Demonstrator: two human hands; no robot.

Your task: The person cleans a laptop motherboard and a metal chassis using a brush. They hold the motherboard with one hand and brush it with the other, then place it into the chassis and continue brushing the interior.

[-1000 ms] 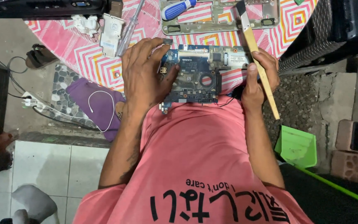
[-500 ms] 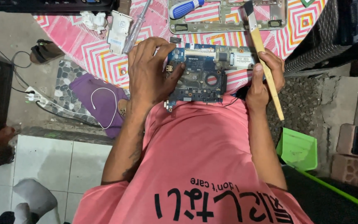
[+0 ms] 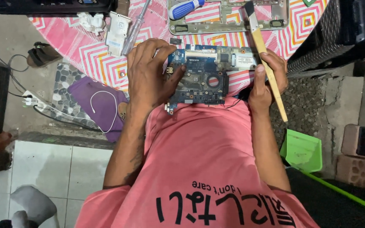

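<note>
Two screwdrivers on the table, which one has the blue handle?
The blue-handled screwdriver lying on the grey metal frame at the far edge. The other, the clear-handled screwdriver, lies left of it on the patterned tablecloth.

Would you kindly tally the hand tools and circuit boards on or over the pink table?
Blue-handled screwdriver: 1
Clear-handled screwdriver: 1
Wooden-handled paintbrush: 1
Blue circuit board: 1
Total: 4
</note>
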